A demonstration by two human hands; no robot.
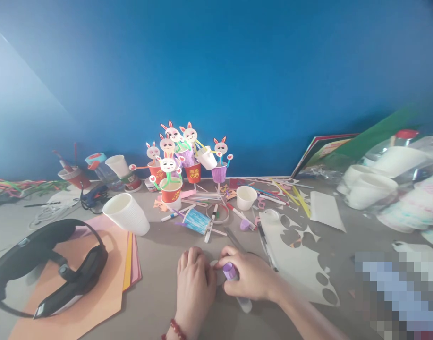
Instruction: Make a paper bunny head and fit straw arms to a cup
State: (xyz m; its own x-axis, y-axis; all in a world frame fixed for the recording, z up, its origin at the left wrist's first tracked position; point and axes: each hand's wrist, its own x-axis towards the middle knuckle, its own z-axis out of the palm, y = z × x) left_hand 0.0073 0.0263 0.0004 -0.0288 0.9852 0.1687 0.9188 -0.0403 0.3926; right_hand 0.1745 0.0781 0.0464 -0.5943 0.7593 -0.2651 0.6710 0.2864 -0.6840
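So, by size: blue wall behind, grey table full of craft clutter.
Orange paper sheets lie front left, with a black headset on top of them.
White sheet with round cut-outs lies right of the hands.
Bagged white cups sit far right, blurred.
Bunny cup figures are clustered at the back centre, near the wall.
Right hand: front centre, fingers clamped round a glue stick, purple end up, pale body running back under the palm.
Left hand: just beside it, knuckles up, fingers together and curled down. Tips reach a small white piece between the two hands; can't tell if it's pinched or only pressed.
White cup on its side rests at the orange sheets' top edge.
Blue cup is also tipped over, just behind the hands, among marker pens.
Small white cup stands upright, right of the bunny figures.
Writing: red cup in the cluster carries gold print that looks like a Chinese character; too small to read reliably. No other legible labels.
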